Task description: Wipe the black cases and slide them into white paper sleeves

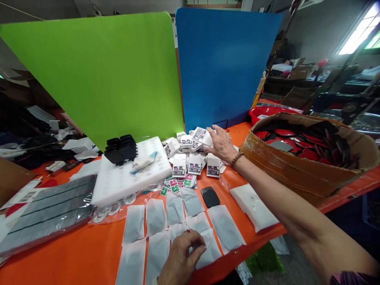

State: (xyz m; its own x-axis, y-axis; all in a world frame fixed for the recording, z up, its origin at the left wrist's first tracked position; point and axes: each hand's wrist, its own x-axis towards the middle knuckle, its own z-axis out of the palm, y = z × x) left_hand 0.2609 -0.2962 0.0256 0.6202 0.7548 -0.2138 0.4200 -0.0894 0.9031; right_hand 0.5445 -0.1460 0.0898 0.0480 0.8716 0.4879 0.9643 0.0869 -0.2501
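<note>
My right hand (220, 143) reaches far across the orange table (89, 249) and rests on a pile of small white printed boxes (192, 152), fingers spread over one at the back. A bead bracelet circles that wrist. My left hand (181, 257) lies near the front edge, fingers curled down onto one of several translucent white pouches (173, 221) laid in rows. A small black flat pad (210, 196) sits between the pouches and the boxes.
A white foam block (130, 174) carries stacked black trays (121, 149). Green (97, 75) and blue (222, 63) screens stand behind. A taped cardboard box (299, 166) of red and black pieces sits right. Wrapped grey sheets (47, 213) lie left.
</note>
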